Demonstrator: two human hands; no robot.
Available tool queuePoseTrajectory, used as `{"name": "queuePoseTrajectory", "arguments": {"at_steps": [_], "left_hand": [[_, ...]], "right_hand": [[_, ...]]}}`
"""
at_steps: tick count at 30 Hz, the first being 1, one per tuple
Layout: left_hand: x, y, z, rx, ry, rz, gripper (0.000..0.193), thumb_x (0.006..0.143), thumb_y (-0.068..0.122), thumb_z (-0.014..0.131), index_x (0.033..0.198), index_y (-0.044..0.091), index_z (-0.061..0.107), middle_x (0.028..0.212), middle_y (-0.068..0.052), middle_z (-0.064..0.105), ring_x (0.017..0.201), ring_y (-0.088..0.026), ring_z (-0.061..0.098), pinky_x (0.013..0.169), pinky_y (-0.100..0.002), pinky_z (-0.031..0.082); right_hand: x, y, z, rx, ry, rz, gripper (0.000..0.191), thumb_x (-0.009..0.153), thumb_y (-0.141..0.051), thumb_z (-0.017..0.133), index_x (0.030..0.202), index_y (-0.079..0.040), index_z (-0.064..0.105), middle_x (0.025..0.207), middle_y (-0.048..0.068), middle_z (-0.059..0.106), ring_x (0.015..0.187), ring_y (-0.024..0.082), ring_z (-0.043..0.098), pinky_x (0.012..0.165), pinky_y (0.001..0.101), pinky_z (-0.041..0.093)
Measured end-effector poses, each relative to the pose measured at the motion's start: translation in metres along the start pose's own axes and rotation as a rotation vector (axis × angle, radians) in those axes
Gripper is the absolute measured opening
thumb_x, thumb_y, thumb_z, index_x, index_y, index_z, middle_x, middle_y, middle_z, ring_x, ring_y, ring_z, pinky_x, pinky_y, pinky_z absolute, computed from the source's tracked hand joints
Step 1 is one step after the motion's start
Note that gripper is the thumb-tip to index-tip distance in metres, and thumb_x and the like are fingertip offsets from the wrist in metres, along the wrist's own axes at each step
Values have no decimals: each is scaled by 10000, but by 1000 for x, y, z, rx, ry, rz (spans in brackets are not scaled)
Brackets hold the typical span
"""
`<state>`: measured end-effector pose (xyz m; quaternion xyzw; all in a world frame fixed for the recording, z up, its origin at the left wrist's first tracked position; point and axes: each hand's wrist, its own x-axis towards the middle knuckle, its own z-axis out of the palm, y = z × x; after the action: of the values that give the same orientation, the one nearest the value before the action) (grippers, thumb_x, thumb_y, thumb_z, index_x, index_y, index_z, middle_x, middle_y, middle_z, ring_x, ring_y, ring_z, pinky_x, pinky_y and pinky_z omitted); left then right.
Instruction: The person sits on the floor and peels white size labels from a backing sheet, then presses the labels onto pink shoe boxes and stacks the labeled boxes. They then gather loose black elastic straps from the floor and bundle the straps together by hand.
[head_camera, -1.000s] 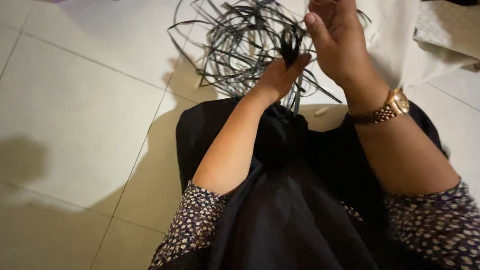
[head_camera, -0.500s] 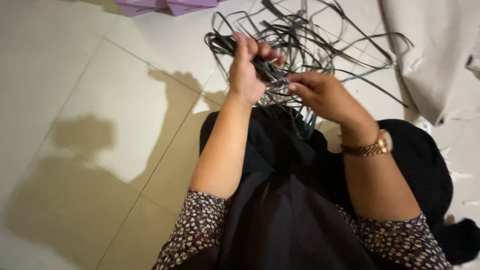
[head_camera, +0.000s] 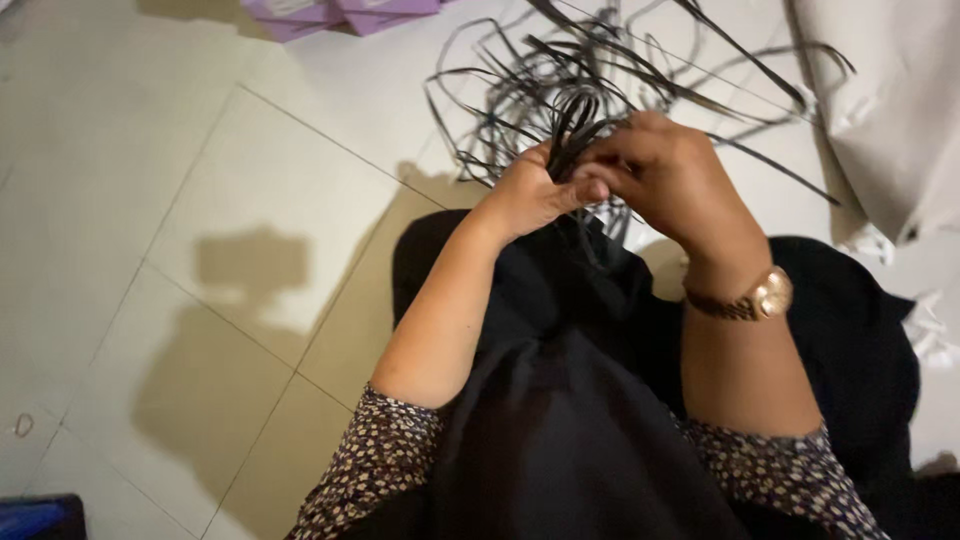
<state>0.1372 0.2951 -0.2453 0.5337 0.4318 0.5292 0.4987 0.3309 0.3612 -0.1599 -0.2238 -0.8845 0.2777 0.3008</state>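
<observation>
Pinching a bundle of black plastic strips (head_camera: 575, 125) at upper centre, the left hand (head_camera: 530, 195) and right hand (head_camera: 672, 180) clamp it together.

Glossy black plastic strips (head_camera: 600, 90), matt black cloth (head_camera: 580, 420), smooth floor tiles (head_camera: 200, 250).

- Black, glossy strips (head_camera: 600, 95), tangled.
- Black lap cloth (head_camera: 560, 400).
- Dark sleeves (head_camera: 385, 465) with small pale floral print.
- Gold wristwatch (head_camera: 765, 297).
- Cream floor tiles (head_camera: 150, 200).
- Lilac boxes (head_camera: 340, 14).
- White fabric (head_camera: 890, 90).
</observation>
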Motion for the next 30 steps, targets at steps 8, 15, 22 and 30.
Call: {"name": "queuePoseTrajectory", "arguments": {"at_steps": [8,15,22,30], "left_hand": [[0,-29,41,343,64,-244,466,977,522,628,1163,109,737,922,-16,759,872,-115,639,797,-327,553],[4,-26,51,95,150,-510,601,1026,582,542,945,-10,614,715,-41,583,654,-195,592,637,-383,546],[16,-21,55,172,258,-90,545,985,577,617,1151,59,661,930,21,636,890,-94,557,817,-302,503],[17,-46,60,54,173,-177,511,1035,514,586,1201,45,700,1036,-10,731,945,-115,628,868,-297,528]], "right_hand": [[-22,13,-26,-3,36,116,175,892,-45,805,1044,1,732,991,132,688,820,279,683,713,363,545],[-30,28,-31,-148,246,110,81,1056,-91,769,1086,-17,761,988,136,708,852,282,702,738,373,551],[-25,52,22,889,261,276,132,1201,-129,438,1241,-47,534,1189,14,657,1173,109,641,1040,278,535],[-27,63,49,1160,254,483,97,1110,-85,427,1127,-100,521,1114,20,621,973,96,559,870,261,474]]}}
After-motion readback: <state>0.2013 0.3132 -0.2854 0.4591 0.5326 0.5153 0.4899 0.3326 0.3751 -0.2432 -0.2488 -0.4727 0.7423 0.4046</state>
